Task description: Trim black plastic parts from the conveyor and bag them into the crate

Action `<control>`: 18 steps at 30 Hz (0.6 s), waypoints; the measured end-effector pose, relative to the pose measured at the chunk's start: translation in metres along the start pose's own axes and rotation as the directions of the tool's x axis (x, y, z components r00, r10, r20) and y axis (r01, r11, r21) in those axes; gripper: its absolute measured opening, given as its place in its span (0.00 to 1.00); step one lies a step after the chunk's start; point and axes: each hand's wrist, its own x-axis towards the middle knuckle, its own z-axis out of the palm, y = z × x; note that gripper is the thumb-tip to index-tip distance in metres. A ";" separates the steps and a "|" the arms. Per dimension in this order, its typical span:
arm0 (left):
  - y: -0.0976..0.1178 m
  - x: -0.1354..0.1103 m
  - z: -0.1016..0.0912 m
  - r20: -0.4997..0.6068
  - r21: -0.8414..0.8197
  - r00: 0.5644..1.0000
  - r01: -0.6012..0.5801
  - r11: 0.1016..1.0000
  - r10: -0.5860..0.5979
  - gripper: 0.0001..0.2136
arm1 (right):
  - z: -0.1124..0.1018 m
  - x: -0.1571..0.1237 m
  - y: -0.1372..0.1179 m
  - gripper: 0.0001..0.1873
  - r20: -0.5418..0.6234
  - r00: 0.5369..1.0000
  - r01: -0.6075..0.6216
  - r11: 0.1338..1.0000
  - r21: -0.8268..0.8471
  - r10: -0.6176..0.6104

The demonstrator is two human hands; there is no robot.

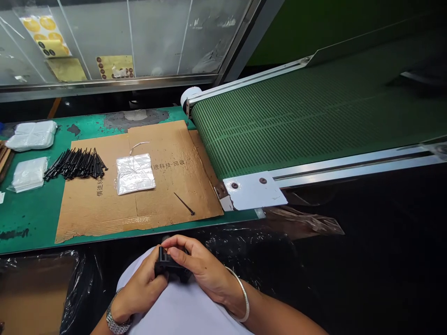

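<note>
Left hand and right hand both gripped black plastic part, lower centre of frame. Risk: a slack grip could have dropped it onto the dark plastic sheeting beside them.

Through my feed I see a silver link-band watch on the left wrist and a smooth, plain silver bangle around the right wrist. The operator's body is covered by a pale lavender top, plain and without visible markings.
</note>
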 end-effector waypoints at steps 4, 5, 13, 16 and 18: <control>-0.002 0.000 0.001 -0.003 -0.008 1.000 0.009 1.000 -0.009 0.20 | 0.001 0.002 0.006 0.22 -0.017 0.999 0.028 0.998 -0.055 -0.029; -0.003 0.000 0.001 -0.001 -0.019 1.000 0.013 1.000 -0.013 0.20 | 0.002 0.003 0.007 0.21 -0.039 0.999 0.029 0.998 -0.049 -0.031; -0.001 0.006 -0.003 -0.006 -0.204 1.000 -0.003 0.979 0.002 0.17 | -0.004 0.005 0.000 0.17 0.009 0.970 0.238 0.939 -0.247 -0.243; 0.003 0.007 -0.006 -0.025 -0.213 1.000 0.002 0.977 -0.007 0.15 | -0.011 0.001 -0.005 0.16 0.151 0.893 0.445 0.785 -0.431 -0.423; 0.005 0.007 -0.006 -0.029 -0.222 1.000 0.001 0.975 -0.007 0.14 | -0.016 -0.001 -0.007 0.14 0.243 0.845 0.532 0.695 -0.484 -0.477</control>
